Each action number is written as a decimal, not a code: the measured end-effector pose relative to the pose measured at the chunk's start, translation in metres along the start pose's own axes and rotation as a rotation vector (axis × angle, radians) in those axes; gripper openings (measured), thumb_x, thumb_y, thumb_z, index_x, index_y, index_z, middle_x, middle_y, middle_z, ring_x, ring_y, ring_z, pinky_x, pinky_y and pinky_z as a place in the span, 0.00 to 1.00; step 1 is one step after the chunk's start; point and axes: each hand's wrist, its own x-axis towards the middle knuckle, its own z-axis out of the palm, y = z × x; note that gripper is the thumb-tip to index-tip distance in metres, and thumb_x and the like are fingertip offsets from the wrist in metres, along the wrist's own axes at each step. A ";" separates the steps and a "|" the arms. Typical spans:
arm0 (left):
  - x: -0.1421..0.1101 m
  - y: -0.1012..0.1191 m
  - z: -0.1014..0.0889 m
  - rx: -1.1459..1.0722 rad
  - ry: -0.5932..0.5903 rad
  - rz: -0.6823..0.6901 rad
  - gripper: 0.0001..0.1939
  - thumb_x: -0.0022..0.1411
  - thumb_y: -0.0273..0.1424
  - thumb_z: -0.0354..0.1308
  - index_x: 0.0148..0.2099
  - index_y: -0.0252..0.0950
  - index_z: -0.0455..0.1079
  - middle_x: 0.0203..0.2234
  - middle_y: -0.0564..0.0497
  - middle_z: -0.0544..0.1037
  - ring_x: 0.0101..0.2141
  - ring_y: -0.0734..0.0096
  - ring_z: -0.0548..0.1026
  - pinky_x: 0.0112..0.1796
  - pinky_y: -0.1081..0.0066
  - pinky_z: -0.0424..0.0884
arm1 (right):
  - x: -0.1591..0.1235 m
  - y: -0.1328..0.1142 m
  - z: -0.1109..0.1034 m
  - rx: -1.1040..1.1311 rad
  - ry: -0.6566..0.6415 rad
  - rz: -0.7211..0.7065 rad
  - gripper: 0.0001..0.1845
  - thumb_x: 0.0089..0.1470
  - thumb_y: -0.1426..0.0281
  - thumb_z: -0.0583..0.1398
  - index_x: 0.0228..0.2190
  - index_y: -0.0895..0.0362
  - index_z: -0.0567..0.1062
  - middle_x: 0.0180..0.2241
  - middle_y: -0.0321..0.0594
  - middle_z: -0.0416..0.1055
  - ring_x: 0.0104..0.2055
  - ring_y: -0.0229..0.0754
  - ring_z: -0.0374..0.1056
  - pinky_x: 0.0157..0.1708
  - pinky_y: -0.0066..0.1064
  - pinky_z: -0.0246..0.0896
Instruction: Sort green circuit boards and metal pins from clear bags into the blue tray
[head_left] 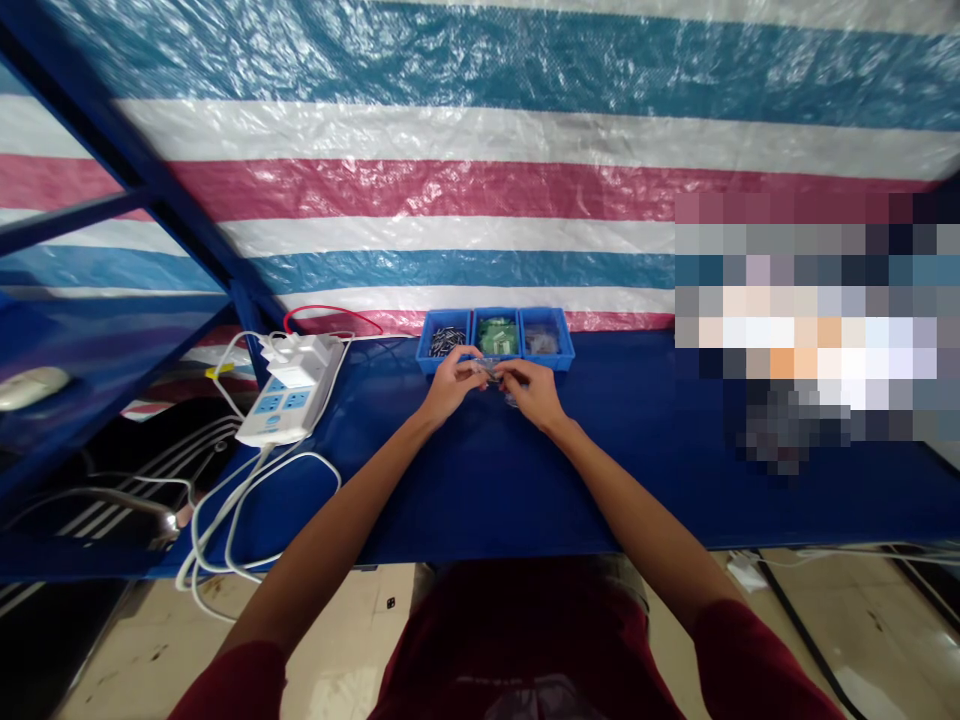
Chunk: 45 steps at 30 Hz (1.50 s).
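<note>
My left hand [454, 384] and my right hand [532, 390] meet over the blue table, just in front of three small blue bins. Between their fingertips is a small clear plastic bag [491, 368], pinched from both sides; its contents are too small to make out. A bit of clear film shows under my right fingers. The left bin [425, 350] holds many small dark and silvery pieces. Green items in clear wrapping fill the middle bin [496, 318], partly hidden by my fingers. In the right bin [566, 345] lies translucent, plastic-like material.
A white power strip [270, 425] with plugged-in chargers [300, 358] stands on the table's left, its white cables [232, 500] looping over the front edge. A blue metal frame [187, 235] rises at left. Striped plastic sheeting [450, 190] hangs behind. The right side is pixelated.
</note>
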 end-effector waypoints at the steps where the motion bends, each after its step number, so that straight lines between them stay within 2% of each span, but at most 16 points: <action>1: 0.000 -0.001 -0.001 -0.003 0.019 0.003 0.20 0.50 0.34 0.67 0.42 0.37 0.63 0.22 0.58 0.74 0.23 0.76 0.73 0.33 0.72 0.71 | 0.000 0.001 0.000 -0.032 -0.019 -0.031 0.10 0.54 0.72 0.55 0.35 0.55 0.77 0.33 0.39 0.76 0.29 0.39 0.71 0.34 0.32 0.69; 4: 0.001 -0.003 -0.002 -0.026 0.058 -0.011 0.21 0.50 0.35 0.68 0.43 0.37 0.63 0.20 0.60 0.72 0.21 0.76 0.72 0.30 0.73 0.69 | -0.001 0.003 0.000 -0.132 -0.054 -0.109 0.11 0.54 0.73 0.58 0.38 0.55 0.78 0.36 0.41 0.75 0.32 0.39 0.70 0.33 0.31 0.68; 7: 0.001 -0.005 -0.002 -0.035 0.033 -0.040 0.21 0.52 0.38 0.68 0.43 0.36 0.66 0.20 0.58 0.72 0.22 0.75 0.72 0.29 0.72 0.70 | -0.001 0.004 0.000 -0.206 -0.046 -0.146 0.08 0.57 0.69 0.59 0.37 0.55 0.78 0.34 0.41 0.73 0.32 0.40 0.69 0.33 0.31 0.66; 11: 0.002 -0.007 -0.003 0.129 0.016 0.021 0.20 0.58 0.48 0.61 0.37 0.34 0.73 0.30 0.48 0.76 0.32 0.68 0.75 0.32 0.70 0.71 | 0.000 0.005 -0.002 -0.278 0.001 -0.116 0.10 0.61 0.67 0.57 0.34 0.55 0.78 0.31 0.41 0.72 0.33 0.41 0.67 0.35 0.31 0.63; 14: 0.002 -0.007 -0.004 0.279 0.026 0.119 0.20 0.55 0.48 0.63 0.35 0.34 0.76 0.36 0.46 0.78 0.40 0.63 0.75 0.39 0.67 0.71 | 0.002 0.004 -0.004 -0.285 0.021 -0.081 0.09 0.59 0.67 0.57 0.32 0.56 0.77 0.29 0.39 0.71 0.31 0.41 0.66 0.34 0.31 0.61; 18: 0.000 -0.004 -0.004 0.230 -0.028 0.084 0.17 0.54 0.44 0.65 0.35 0.34 0.76 0.32 0.47 0.79 0.35 0.64 0.76 0.41 0.65 0.72 | 0.002 0.001 -0.003 -0.201 -0.004 -0.046 0.09 0.57 0.67 0.59 0.28 0.56 0.77 0.26 0.38 0.72 0.28 0.39 0.66 0.32 0.30 0.60; 23: -0.002 0.000 -0.002 0.135 -0.045 0.063 0.16 0.55 0.43 0.65 0.33 0.33 0.74 0.24 0.51 0.77 0.27 0.70 0.75 0.34 0.70 0.72 | 0.002 0.000 -0.004 -0.141 -0.019 -0.001 0.13 0.58 0.64 0.58 0.28 0.56 0.79 0.26 0.38 0.73 0.27 0.39 0.67 0.32 0.30 0.61; 28: -0.003 0.003 -0.001 0.111 -0.035 0.043 0.18 0.56 0.44 0.65 0.38 0.33 0.74 0.21 0.52 0.76 0.23 0.71 0.74 0.29 0.71 0.70 | 0.002 0.001 -0.005 -0.182 -0.064 -0.044 0.14 0.59 0.63 0.57 0.27 0.55 0.80 0.26 0.39 0.73 0.28 0.40 0.67 0.33 0.31 0.61; 30: -0.003 0.004 -0.002 0.114 -0.030 0.050 0.18 0.56 0.44 0.66 0.36 0.32 0.74 0.20 0.51 0.76 0.22 0.71 0.74 0.27 0.71 0.69 | 0.002 0.001 -0.004 -0.188 -0.054 -0.035 0.13 0.58 0.65 0.57 0.29 0.55 0.80 0.27 0.39 0.74 0.28 0.40 0.67 0.33 0.31 0.62; 32: -0.003 0.005 -0.003 0.104 -0.004 0.061 0.17 0.56 0.43 0.66 0.36 0.32 0.73 0.19 0.52 0.76 0.21 0.72 0.73 0.26 0.72 0.68 | 0.001 0.000 -0.003 -0.177 -0.034 -0.017 0.11 0.58 0.67 0.57 0.36 0.55 0.79 0.30 0.39 0.74 0.28 0.39 0.67 0.32 0.31 0.64; 34: -0.002 0.004 -0.003 0.065 0.031 0.056 0.17 0.56 0.42 0.66 0.38 0.33 0.71 0.17 0.53 0.75 0.19 0.73 0.72 0.26 0.72 0.68 | 0.000 0.000 -0.003 -0.160 -0.031 -0.026 0.13 0.56 0.70 0.57 0.43 0.55 0.77 0.34 0.40 0.74 0.29 0.38 0.67 0.31 0.30 0.65; 36: -0.001 0.003 -0.003 -0.006 0.052 0.034 0.19 0.55 0.42 0.66 0.42 0.35 0.68 0.17 0.55 0.74 0.19 0.73 0.72 0.26 0.73 0.68 | -0.001 -0.001 -0.002 -0.162 -0.055 -0.063 0.15 0.54 0.71 0.58 0.44 0.54 0.75 0.39 0.41 0.73 0.29 0.38 0.67 0.30 0.30 0.66; 40: 0.000 0.001 -0.002 -0.099 0.001 -0.042 0.23 0.53 0.43 0.67 0.45 0.36 0.66 0.19 0.56 0.74 0.20 0.73 0.72 0.26 0.71 0.71 | -0.002 -0.001 -0.002 -0.200 -0.066 -0.111 0.09 0.57 0.69 0.59 0.39 0.54 0.76 0.41 0.43 0.71 0.30 0.38 0.67 0.31 0.30 0.66; 42: 0.000 0.001 -0.001 -0.066 -0.020 -0.051 0.21 0.56 0.46 0.64 0.42 0.35 0.69 0.20 0.54 0.73 0.20 0.73 0.71 0.26 0.71 0.70 | -0.001 -0.001 -0.002 -0.213 -0.037 -0.122 0.07 0.59 0.67 0.58 0.36 0.54 0.77 0.38 0.42 0.71 0.31 0.38 0.67 0.32 0.30 0.65; 45: 0.000 0.000 -0.002 0.084 0.031 0.037 0.22 0.60 0.50 0.59 0.35 0.34 0.73 0.24 0.51 0.72 0.25 0.73 0.71 0.27 0.72 0.68 | 0.001 -0.001 -0.004 -0.218 0.011 -0.109 0.09 0.59 0.66 0.58 0.31 0.55 0.77 0.32 0.40 0.72 0.31 0.39 0.67 0.32 0.30 0.64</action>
